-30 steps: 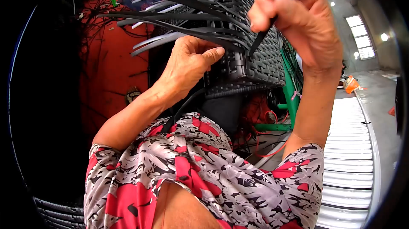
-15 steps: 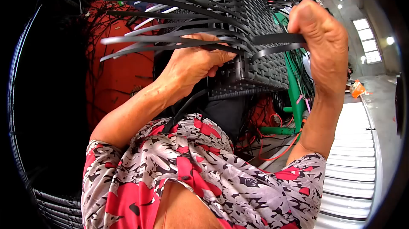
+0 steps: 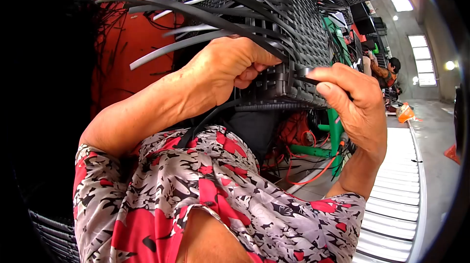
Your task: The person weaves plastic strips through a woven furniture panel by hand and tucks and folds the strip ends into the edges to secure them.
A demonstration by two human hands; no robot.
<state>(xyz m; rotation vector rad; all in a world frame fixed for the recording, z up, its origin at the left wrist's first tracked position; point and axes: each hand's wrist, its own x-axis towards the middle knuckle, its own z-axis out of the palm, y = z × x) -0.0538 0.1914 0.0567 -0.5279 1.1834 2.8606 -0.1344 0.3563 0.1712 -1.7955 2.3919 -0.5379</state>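
A black woven wicker panel (image 3: 306,33) of flat plastic strips rises in front of me, its corner turned my way. My left hand (image 3: 235,65) is closed at that corner, the thumb pressed onto a black strip (image 3: 245,33) where it meets the weave; its curled fingertips are partly hidden. On the corner's other side, my right hand (image 3: 355,99) pinches a short black strip (image 3: 304,72) between thumb and forefinger, close against the weave. Several loose strip ends (image 3: 181,47) fan out to the left, above my left forearm.
Red flooring (image 3: 132,43) strewn with strip scraps lies at the left. A green metal frame (image 3: 335,138) and an orange cord (image 3: 313,181) are below the panel. A ribbed white surface (image 3: 391,204) lies at the right. Another person (image 3: 389,72) sits in the background.
My right hand has come down and inward to the panel's corner; the strips it held stretched out are no longer taut. My left hand stays at the corner. The view has shifted slightly.
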